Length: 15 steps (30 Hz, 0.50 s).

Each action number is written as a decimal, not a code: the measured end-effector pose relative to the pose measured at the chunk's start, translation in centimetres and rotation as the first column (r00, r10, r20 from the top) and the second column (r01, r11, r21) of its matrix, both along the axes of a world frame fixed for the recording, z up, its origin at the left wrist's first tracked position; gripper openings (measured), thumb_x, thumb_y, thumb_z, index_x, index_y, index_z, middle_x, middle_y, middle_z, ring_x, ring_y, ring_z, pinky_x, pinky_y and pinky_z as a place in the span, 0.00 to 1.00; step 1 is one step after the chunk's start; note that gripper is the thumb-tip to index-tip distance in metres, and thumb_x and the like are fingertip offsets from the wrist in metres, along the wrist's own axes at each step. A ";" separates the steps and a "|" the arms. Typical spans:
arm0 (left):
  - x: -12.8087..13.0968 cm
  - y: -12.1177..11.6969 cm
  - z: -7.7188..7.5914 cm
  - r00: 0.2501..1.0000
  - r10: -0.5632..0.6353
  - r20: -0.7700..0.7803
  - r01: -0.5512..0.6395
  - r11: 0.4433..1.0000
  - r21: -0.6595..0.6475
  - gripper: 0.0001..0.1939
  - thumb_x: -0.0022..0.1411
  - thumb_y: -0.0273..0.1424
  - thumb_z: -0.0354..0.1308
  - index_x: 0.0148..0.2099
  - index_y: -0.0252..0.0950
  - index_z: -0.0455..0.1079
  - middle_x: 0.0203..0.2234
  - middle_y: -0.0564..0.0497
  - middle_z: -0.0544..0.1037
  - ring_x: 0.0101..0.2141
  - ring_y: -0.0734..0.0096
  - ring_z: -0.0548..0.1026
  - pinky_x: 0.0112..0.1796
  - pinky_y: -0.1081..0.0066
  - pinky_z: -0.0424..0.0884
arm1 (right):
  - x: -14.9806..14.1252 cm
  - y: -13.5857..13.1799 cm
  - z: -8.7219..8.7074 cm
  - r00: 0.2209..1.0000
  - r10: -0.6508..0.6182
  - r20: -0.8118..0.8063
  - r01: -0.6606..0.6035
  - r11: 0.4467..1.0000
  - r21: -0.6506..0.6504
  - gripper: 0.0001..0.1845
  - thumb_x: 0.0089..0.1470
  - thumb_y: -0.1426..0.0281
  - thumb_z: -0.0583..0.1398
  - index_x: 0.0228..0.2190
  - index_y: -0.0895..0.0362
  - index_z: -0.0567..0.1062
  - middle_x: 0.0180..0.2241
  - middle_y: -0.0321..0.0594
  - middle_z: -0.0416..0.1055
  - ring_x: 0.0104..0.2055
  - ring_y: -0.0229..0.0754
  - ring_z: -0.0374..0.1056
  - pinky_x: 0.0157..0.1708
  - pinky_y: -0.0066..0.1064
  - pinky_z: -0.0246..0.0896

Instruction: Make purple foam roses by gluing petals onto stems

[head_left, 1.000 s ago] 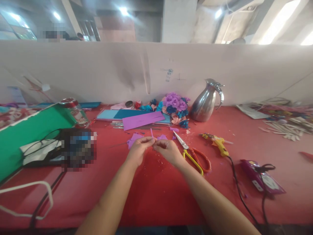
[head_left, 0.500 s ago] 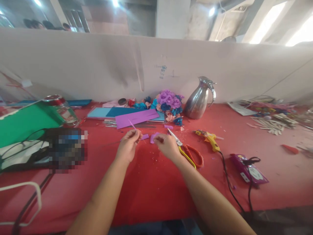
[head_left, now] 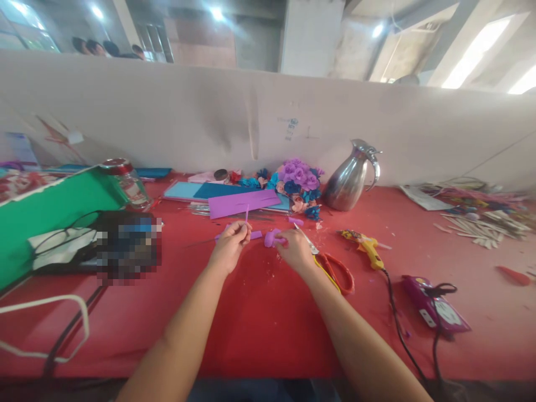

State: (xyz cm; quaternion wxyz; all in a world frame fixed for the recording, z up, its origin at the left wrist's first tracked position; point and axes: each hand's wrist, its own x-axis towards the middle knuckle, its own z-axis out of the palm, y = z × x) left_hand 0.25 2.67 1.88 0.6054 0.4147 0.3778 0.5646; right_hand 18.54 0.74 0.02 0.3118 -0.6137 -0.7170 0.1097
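My left hand [head_left: 230,247] is closed in a pinch on a thin purple paper strip [head_left: 247,211], which points upward from the fingertips. To its right, my right hand [head_left: 295,251] has its bent fingers at a small pile of purple paper pieces [head_left: 271,238], with a piece seemingly between the fingertips. Partly behind that hand lie scissors [head_left: 343,274] with red and yellow handles. A larger purple paper sheet [head_left: 238,204] rests beyond both hands. Behind it sits a bunch of purple, blue and pink paper flowers [head_left: 296,177].
A yellow glue gun [head_left: 371,252] and a purple power box [head_left: 435,306] with black cords lie right. Behind stands a metal jug [head_left: 347,181]. On the left are a lidded glass jar [head_left: 133,187], a green board [head_left: 79,204] and a black bag [head_left: 79,223].
The whole view has shifted, so the table things appear farther right. The strip in my left hand now stands more upright. My right hand's fingers have spread slightly at the purple pieces.
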 end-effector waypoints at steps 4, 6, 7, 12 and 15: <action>0.0 -0.2 0.2 0.999 -0.026 -0.023 0.026 1.000 -0.015 0.09 0.44 0.32 0.67 0.26 0.34 0.71 0.21 0.54 0.67 0.23 0.79 0.61 0.25 0.75 0.56 | -0.4 -0.2 0.3 0.984 0.062 0.165 -0.065 0.998 0.015 0.13 0.50 0.73 0.59 0.37 0.56 0.81 0.40 0.46 0.78 0.44 0.47 0.70 0.50 0.37 0.58; -0.1 -0.3 0.1 0.998 -0.036 -0.043 0.035 0.999 -0.022 0.09 0.44 0.33 0.67 0.25 0.35 0.72 0.21 0.54 0.67 0.22 0.79 0.60 0.25 0.75 0.55 | 0.4 0.0 0.7 0.983 0.037 0.179 -0.041 0.999 0.018 0.15 0.49 0.74 0.59 0.39 0.57 0.80 0.41 0.46 0.78 0.47 0.48 0.69 0.52 0.37 0.57; -0.1 -0.3 0.0 0.998 -0.039 -0.057 0.038 0.999 -0.025 0.09 0.44 0.33 0.66 0.25 0.35 0.72 0.21 0.55 0.67 0.22 0.79 0.60 0.25 0.75 0.55 | 0.9 0.0 0.9 0.984 0.020 0.179 -0.022 1.000 0.013 0.16 0.49 0.74 0.59 0.40 0.57 0.80 0.42 0.46 0.77 0.48 0.48 0.68 0.53 0.37 0.57; -0.1 -0.2 -0.5 0.992 -0.077 -0.100 0.075 0.997 -0.025 0.08 0.43 0.32 0.66 0.26 0.35 0.72 0.20 0.55 0.66 0.21 0.79 0.58 0.24 0.74 0.52 | 3.3 0.1 1.3 0.973 0.000 0.233 0.036 0.988 -0.151 0.12 0.49 0.73 0.61 0.37 0.56 0.80 0.40 0.46 0.78 0.45 0.48 0.71 0.48 0.36 0.59; -0.1 -0.1 -0.8 0.986 -0.086 -0.140 0.082 0.996 -0.035 0.08 0.44 0.33 0.65 0.27 0.35 0.72 0.18 0.57 0.64 0.19 0.81 0.55 0.22 0.74 0.49 | 3.6 -0.1 1.3 0.973 0.031 0.229 0.024 0.972 -0.234 0.07 0.48 0.71 0.63 0.32 0.55 0.80 0.34 0.44 0.79 0.41 0.47 0.72 0.45 0.35 0.59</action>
